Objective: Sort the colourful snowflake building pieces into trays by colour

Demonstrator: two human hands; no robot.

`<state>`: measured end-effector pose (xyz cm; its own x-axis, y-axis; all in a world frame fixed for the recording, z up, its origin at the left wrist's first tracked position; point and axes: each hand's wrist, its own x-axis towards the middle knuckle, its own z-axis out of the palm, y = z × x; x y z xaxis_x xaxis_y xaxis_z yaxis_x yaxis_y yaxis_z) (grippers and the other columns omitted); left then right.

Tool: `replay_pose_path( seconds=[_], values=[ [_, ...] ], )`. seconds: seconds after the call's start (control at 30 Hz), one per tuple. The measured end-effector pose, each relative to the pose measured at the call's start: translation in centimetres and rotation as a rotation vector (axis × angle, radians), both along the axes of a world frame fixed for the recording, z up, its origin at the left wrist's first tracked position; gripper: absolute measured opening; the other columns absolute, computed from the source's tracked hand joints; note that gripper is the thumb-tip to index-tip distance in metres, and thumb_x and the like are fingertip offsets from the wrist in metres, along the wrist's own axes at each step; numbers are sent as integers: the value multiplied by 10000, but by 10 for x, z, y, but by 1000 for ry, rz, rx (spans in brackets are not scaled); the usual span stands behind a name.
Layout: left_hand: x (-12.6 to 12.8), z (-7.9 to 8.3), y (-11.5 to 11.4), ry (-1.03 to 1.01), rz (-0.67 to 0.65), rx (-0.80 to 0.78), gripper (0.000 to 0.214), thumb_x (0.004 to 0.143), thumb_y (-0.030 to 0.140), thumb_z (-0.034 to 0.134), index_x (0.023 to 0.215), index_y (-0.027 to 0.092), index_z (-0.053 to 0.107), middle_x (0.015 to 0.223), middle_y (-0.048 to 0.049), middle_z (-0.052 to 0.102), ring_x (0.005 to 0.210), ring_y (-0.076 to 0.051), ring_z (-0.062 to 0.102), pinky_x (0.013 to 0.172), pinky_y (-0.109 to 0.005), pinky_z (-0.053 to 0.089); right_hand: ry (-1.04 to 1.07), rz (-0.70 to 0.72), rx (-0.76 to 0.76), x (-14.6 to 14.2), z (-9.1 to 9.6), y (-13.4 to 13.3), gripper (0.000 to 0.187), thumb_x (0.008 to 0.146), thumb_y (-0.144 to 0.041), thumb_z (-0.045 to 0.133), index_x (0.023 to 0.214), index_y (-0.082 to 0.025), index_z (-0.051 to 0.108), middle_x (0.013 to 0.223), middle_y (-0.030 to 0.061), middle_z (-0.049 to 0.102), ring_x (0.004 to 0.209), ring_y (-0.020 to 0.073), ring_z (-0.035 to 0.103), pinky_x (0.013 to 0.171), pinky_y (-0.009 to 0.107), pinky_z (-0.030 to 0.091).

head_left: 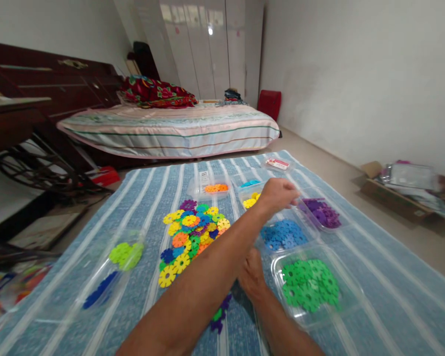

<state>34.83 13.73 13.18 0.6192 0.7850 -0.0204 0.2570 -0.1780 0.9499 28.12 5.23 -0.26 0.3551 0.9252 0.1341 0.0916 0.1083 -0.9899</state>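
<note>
My left arm reaches across to the right, over my right arm. At its end my left hand (280, 193) is closed, fingers curled, above the clear boxes beside the purple flower-shaped plastic discs (322, 213); whatever it may hold is hidden. Lower down, my right hand (251, 271) is closed near the tabletop, partly behind my left forearm, its contents out of sight. Blue discs (285, 234) and green discs (310, 286) fill boxes close to it. A mixed-colour pile of discs (189, 221) lies left of my forearm, with a few purple and green discs (220, 314) beneath.
Further clear boxes hold orange discs (216, 188), light-blue discs (249, 183) and yellow discs (250, 201). At left, one has lime discs (126, 255) and dark-blue discs (101, 290). A striped cloth (148, 198) covers the table. A bed (178, 131) and cardboard box (396, 198) stand beyond.
</note>
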Motion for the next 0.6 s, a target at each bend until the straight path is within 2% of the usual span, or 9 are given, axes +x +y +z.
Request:
replay_pose_path(
  seconds=[0.07, 0.2, 0.37, 0.47, 0.6],
  values=[
    [-28, -3, 6, 77, 20, 77, 56, 752, 131, 589, 777, 100, 628, 601, -9, 619, 574, -112, 639, 515, -190, 476, -48, 19, -11, 1, 4, -2, 399, 875, -490, 398, 771, -208, 660, 748, 37, 641, 724, 179, 563, 656, 281, 436],
    [-104, -8, 13, 227, 81, 197, 44, 716, 129, 586, 697, 121, 624, 530, 27, 588, 518, -95, 602, 502, -177, 434, -111, 22, -43, 3, 8, -7, 444, 895, -513, 363, 732, -200, 631, 639, 0, 549, 630, 147, 489, 564, 243, 367],
    [-190, -13, -8, 509, 104, 287, 98, 702, 157, 566, 631, 145, 632, 528, 39, 583, 521, -94, 550, 508, -188, 375, -147, 40, -51, 5, 4, -10, 481, 891, -563, 358, 717, -195, 613, 640, 1, 545, 626, 150, 491, 561, 246, 351],
    [-216, -20, -29, 687, 32, 319, 95, 679, 138, 564, 627, 156, 641, 553, 40, 584, 557, -100, 536, 528, -198, 345, -145, 52, -59, 6, 1, -10, 496, 885, -579, 360, 721, -188, 617, 645, 4, 557, 634, 156, 499, 570, 253, 360],
    [-222, -32, -55, 833, -31, 373, 62, 688, 201, 600, 708, 175, 653, 655, 20, 617, 639, -128, 557, 553, -219, 330, -134, 51, -65, 7, -1, -11, 504, 866, -598, 377, 709, -185, 619, 671, 12, 591, 642, 162, 517, 579, 261, 375]
  ],
)
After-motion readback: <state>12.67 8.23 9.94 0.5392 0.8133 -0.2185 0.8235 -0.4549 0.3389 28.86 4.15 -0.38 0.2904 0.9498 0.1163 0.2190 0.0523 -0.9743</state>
